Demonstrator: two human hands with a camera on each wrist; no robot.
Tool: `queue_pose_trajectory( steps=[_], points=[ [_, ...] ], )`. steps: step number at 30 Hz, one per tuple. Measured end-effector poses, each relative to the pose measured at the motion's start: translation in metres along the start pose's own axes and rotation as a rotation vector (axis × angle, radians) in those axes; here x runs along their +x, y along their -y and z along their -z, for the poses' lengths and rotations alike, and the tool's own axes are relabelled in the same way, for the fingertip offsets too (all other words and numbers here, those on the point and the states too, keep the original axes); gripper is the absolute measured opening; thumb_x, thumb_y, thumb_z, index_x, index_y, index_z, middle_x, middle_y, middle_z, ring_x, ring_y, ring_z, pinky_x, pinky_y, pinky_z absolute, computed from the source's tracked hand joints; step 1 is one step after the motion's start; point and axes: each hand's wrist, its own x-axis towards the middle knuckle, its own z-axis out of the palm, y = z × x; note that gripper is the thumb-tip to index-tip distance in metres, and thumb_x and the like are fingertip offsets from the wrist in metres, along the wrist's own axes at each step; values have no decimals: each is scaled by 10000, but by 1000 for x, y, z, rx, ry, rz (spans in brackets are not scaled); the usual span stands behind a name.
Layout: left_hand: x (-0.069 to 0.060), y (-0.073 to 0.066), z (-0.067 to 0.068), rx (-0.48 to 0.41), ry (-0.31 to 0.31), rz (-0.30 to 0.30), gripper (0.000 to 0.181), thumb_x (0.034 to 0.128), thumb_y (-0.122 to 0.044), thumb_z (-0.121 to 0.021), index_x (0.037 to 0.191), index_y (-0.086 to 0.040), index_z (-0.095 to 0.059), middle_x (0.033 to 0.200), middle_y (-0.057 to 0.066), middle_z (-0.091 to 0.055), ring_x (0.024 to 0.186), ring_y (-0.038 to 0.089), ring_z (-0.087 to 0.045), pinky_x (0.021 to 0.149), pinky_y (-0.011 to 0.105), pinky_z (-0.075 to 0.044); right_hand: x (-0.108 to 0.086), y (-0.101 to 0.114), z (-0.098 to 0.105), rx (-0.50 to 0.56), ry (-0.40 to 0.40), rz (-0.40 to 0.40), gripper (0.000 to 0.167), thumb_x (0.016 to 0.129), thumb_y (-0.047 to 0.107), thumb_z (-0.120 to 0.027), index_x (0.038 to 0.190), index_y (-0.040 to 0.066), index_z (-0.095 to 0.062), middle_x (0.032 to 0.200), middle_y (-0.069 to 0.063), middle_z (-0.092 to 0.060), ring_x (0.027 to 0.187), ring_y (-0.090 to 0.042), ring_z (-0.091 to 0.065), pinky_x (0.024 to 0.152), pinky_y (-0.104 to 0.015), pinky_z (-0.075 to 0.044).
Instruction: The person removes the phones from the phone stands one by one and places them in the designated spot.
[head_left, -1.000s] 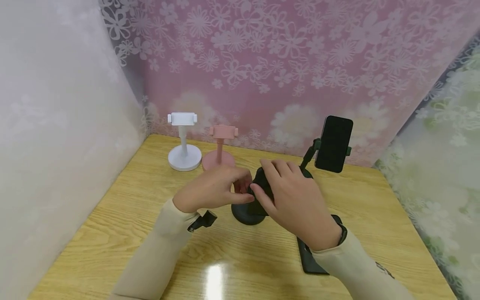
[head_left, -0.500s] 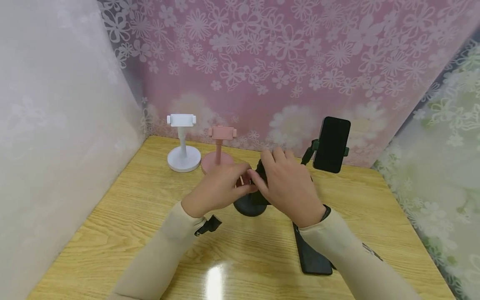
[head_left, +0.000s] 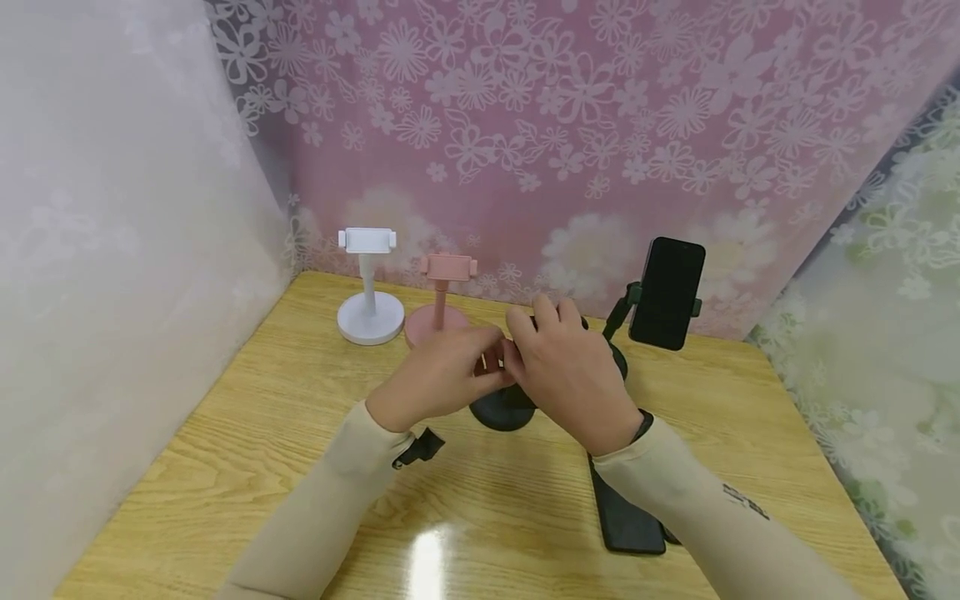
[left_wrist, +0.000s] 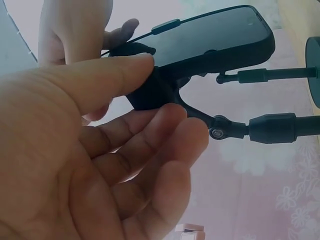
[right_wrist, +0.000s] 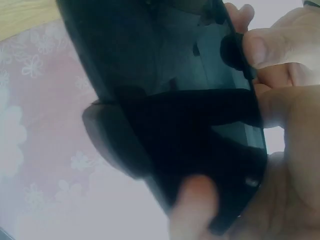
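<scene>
My left hand (head_left: 442,375) pinches the clamp (left_wrist: 150,92) of a black phone stand (head_left: 501,415) between thumb and fingers. A dark phone (left_wrist: 215,40) lies tilted in that clamp, its screen facing up in the left wrist view. My right hand (head_left: 572,379) grips the phone from the other side, covering most of it in the head view. In the right wrist view the phone's glossy screen (right_wrist: 200,155) fills the middle, with one clamp arm (right_wrist: 112,137) along its edge. Below the clamp, the stand's jointed stem (left_wrist: 272,127) shows. My two thumbs are close together.
A white phone stand (head_left: 370,317) and a pink phone stand (head_left: 438,317) stand at the back left. At the back right, a dark green stand (head_left: 618,315) holds another phone (head_left: 667,292). A black phone (head_left: 630,517) lies flat under my right forearm on the wooden table (head_left: 247,450).
My right hand has shifted left and slightly up, closer to my left hand. The left hand has moved a little right. Less of the held phone shows in the head view.
</scene>
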Motion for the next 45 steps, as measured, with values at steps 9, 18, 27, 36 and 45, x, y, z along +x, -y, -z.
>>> queue_pose_trajectory(
  steps=[9,18,27,36,45],
  points=[
    [3,2,-3,-1,-8,-17,163,1005,-331,-703,1008,-180,-643,851,-129,-625,709,6,-572,642,232,-502,-1,-2,6,20,13,-46,329,1055,353,-603,977,44,-519,798,-106,-415,637,-254,-400,403,-302,-316],
    [3,3,-6,-81,-21,-11,127,1009,-316,-691,1011,-201,-638,858,-126,-625,720,23,-577,651,256,-507,-1,-19,-7,147,-44,20,256,995,286,-674,981,59,-558,786,-74,-433,620,-222,-382,419,-297,-328],
    [13,18,-21,-439,-7,27,258,954,-245,-767,1007,-143,-537,973,75,-600,886,192,-623,722,333,-543,-2,-26,-8,189,-61,21,225,979,291,-646,944,82,-572,732,-35,-431,592,-205,-385,426,-298,-317],
    [15,22,-28,-540,32,57,300,949,-262,-774,994,-128,-509,948,40,-574,855,184,-584,670,321,-489,0,-26,-5,188,-34,8,252,963,294,-669,934,72,-554,719,-30,-417,576,-200,-371,423,-287,-284],
    [17,25,-33,-636,65,16,264,959,-168,-755,1013,-114,-503,897,81,-510,766,223,-483,684,311,-424,0,-24,-5,203,-15,-17,283,949,316,-660,927,70,-522,747,-43,-446,597,-218,-395,420,-303,-319]
  ],
)
